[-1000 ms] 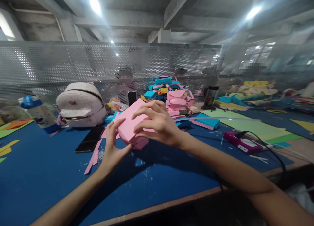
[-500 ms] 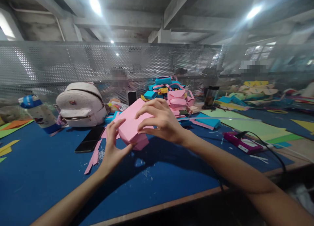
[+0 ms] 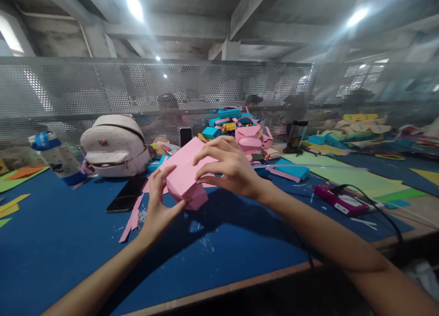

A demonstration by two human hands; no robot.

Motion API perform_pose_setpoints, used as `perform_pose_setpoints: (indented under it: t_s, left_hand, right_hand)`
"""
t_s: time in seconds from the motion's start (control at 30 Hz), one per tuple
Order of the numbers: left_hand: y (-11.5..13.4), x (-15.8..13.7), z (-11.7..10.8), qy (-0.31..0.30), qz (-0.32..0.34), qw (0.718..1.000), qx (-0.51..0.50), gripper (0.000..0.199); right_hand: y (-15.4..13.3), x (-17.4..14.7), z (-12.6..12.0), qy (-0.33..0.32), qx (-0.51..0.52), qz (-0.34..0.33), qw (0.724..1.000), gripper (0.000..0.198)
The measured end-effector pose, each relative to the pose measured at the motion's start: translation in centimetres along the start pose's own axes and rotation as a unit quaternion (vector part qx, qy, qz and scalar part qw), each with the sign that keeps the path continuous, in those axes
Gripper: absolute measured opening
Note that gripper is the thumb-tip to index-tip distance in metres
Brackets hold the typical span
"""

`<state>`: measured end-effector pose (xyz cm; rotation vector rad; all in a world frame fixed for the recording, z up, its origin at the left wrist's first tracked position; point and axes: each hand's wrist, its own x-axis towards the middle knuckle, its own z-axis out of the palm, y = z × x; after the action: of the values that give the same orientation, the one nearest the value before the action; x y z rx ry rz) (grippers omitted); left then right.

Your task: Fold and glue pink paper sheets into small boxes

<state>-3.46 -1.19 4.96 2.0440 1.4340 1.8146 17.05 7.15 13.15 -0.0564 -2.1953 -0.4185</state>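
A folded pink paper box (image 3: 181, 172), its broad flap tilted up toward the back, is held above the blue table mat (image 3: 219, 265). My left hand (image 3: 160, 200) grips its left side, thumb under the front edge and fingers along the flap. Curled over the right part of the box, my right hand (image 3: 233, 168) has its fingertips on the flap near the front fold; its thumb is mostly hidden. Beyond the hands rises a pile of blue and pink paper boxes (image 3: 229, 119). Pink paper strips (image 3: 132, 222) lie to the left of my left hand.
On the left stand a white backpack (image 3: 111, 144) and a tilted water bottle (image 3: 60, 160), with a black phone (image 3: 126, 196) in front. To the right lie a magenta device (image 3: 339, 199) with a black cable and green paper sheets (image 3: 356, 181). A perforated metal screen (image 3: 206, 85) runs behind.
My right hand has shifted slightly to the right along the flap. The left hand and the box stay nearly where they were; the whole view has moved a little.
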Motion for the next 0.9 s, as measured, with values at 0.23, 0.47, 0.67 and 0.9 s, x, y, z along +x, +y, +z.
perform_pose_setpoints:
  t_s: [0.23,0.47,0.67,0.9]
  left_hand:
    - [0.0,0.1,-0.2,-0.001,0.003,1.000,0.010,0.072]
    - [-0.1,0.1,-0.2,0.005,0.001,1.000,0.004,0.072]
    - [-0.1,0.1,-0.1,0.006,0.015,1.000,0.018,0.070]
    - [-0.2,0.0,-0.2,0.001,0.025,0.999,0.036,0.072]
  right_hand:
    - [0.0,0.1,-0.1,0.009,0.000,-0.003,1.000,0.008]
    - [0.1,0.1,-0.2,0.007,0.005,-0.001,1.000,0.007]
    - [-0.6,0.1,0.4,0.011,0.007,-0.013,1.000,0.005]
    - [-1.5,0.0,1.0,0.024,0.007,-0.022,0.999,0.007]
